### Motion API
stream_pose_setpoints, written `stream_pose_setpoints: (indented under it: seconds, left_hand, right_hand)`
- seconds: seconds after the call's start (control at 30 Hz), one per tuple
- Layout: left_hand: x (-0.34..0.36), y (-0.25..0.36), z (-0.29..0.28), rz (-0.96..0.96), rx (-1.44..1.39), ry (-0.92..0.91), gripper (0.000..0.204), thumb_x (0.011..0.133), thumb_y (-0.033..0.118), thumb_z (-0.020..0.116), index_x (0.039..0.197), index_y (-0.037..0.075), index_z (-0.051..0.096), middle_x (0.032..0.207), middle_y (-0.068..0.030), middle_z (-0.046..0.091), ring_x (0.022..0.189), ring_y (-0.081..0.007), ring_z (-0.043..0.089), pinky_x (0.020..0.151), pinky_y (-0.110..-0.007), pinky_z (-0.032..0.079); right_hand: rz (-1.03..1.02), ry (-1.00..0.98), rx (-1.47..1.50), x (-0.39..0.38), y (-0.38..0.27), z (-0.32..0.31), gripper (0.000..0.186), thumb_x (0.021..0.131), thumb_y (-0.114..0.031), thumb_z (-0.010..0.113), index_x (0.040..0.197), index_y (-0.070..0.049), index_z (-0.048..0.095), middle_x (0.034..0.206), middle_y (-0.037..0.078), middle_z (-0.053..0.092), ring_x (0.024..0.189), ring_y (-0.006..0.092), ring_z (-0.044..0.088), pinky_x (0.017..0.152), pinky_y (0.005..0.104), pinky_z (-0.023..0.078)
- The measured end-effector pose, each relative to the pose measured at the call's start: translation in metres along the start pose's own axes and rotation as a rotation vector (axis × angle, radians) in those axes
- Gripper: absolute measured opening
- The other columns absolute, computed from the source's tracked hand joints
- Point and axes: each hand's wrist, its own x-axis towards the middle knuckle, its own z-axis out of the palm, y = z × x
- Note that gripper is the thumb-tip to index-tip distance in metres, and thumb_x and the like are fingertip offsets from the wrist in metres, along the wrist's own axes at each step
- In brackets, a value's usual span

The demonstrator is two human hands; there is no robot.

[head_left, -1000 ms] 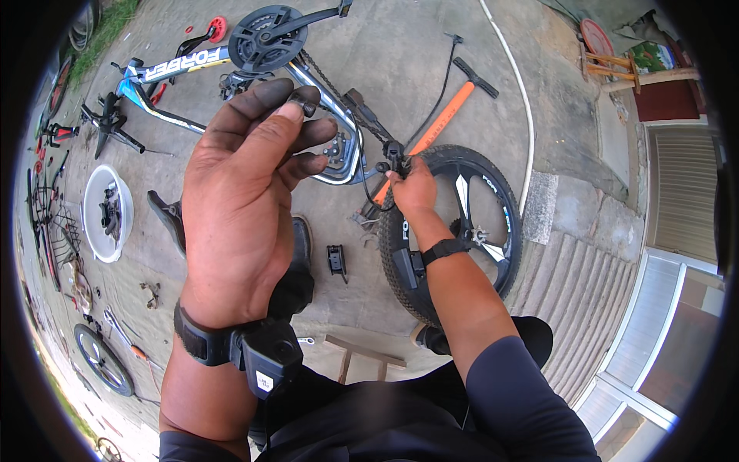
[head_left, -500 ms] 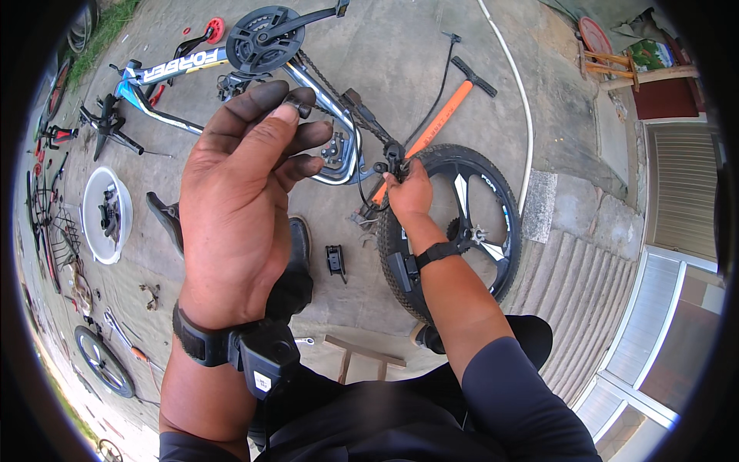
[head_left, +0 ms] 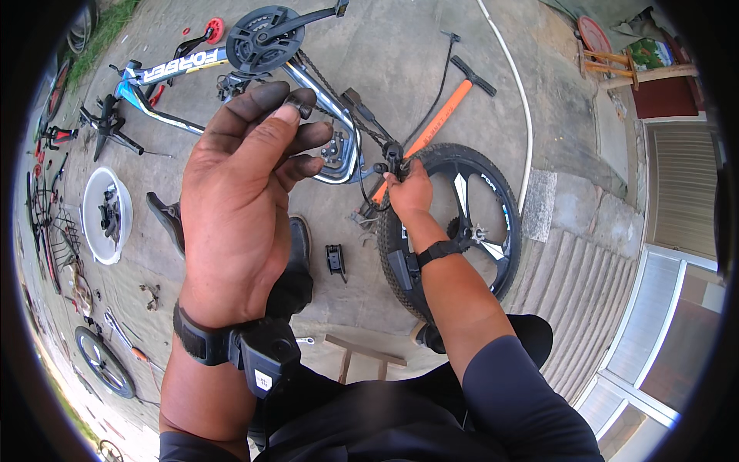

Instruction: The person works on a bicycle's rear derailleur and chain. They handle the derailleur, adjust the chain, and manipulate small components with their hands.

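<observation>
Close to the camera, my left hand (head_left: 239,177) is raised with its thumb and forefinger pinched on a small black round part (head_left: 303,109); its exact kind does not show. The other fingers are dark with grime and curl loosely. Farther off, my right hand (head_left: 410,190) grips the black rear derailleur (head_left: 394,158) at the rear end of a bicycle frame (head_left: 315,81). That frame lies on the ground with its chainring (head_left: 265,38) and chain on. Beneath my right hand and wrist is a loose wheel (head_left: 504,181) with a knobby tyre. My right fingertips are partly hidden.
An orange floor pump (head_left: 443,115) lies beyond the wheel. To the left are a white basin (head_left: 92,208) of parts, a saddle (head_left: 163,219) and another wheel (head_left: 100,362). A black pedal-like part (head_left: 336,260) lies between my feet. Ridged steps (head_left: 577,300) rise at the right.
Almost nothing differs. Both hands keep their grips, with only slight shifts of position.
</observation>
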Motion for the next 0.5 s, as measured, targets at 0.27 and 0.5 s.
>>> stream_pose_setpoints:
  seconds: [0.27,0.5]
  left_hand:
    - [0.002,-0.001,-0.002,-0.004,0.015,0.015,0.023,0.100,0.007,0.062,0.122,0.000,0.060,0.114,-0.0127,0.071,0.094,-0.0198,0.071,0.076,-0.028,0.056]
    - [0.005,-0.002,-0.001,-0.026,0.033,0.010,0.025,0.100,0.009,0.062,0.125,0.002,0.061,0.119,-0.0127,0.071,0.097,-0.0202,0.071,0.076,-0.028,0.054]
  right_hand:
    - [0.012,-0.035,0.036,0.004,0.007,0.000,0.049,0.076,-0.026,0.085,0.113,-0.001,0.063,0.107,0.021,0.069,0.101,0.0392,0.067,0.086,0.0459,0.054]
    - [0.035,-0.055,0.258,0.013,0.037,-0.006,0.048,0.079,-0.023,0.084,0.117,-0.003,0.063,0.101,0.016,0.074,0.090,0.0315,0.073,0.083,0.0385,0.056]
